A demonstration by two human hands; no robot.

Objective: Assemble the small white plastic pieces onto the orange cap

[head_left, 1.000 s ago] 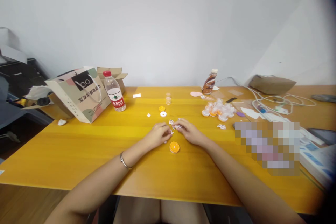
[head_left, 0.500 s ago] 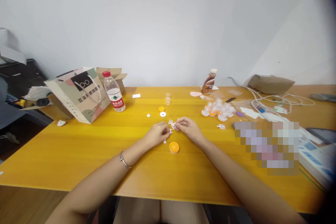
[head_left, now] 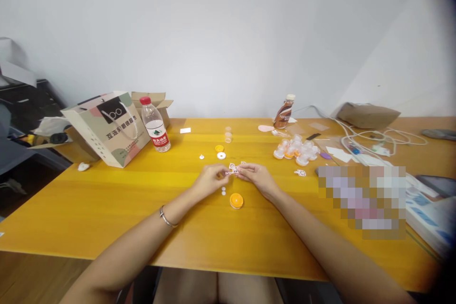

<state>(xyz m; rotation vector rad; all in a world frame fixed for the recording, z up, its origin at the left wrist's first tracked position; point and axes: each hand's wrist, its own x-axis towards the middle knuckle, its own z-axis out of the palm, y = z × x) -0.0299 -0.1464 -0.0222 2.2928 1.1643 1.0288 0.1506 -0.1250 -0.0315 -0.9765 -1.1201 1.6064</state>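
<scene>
Both hands meet over the middle of the yellow table point(head_left: 142, 218). Thumb and fingers of my left hand point(head_left: 213, 178) pinch the left side of a small white openwork piece point(head_left: 233, 169). My right hand point(head_left: 255, 176) pinches its right side. The piece has several perforated lobes; its exact shape is too small to make out. Below the hands sits an orange round part point(head_left: 236, 200) with a white rim. Small white discs point(head_left: 223, 193) lie by my left fingertips. Beyond the hands are a white ring point(head_left: 221, 156) and a yellow-orange ring point(head_left: 219, 148).
A water bottle point(head_left: 156, 128) and a paper bag point(head_left: 119, 135) stand at the left. To the right are clustered clear containers point(head_left: 297, 148), a brown drink bottle point(head_left: 284, 113), another white openwork piece point(head_left: 301, 173) and white cables point(head_left: 347, 140). A blurred block covers part of the right side.
My left hand has shifted slightly up and left, and its fingertips now meet the white piece. The piece has turned between the hands. Two small discs now show below my left fingers.
</scene>
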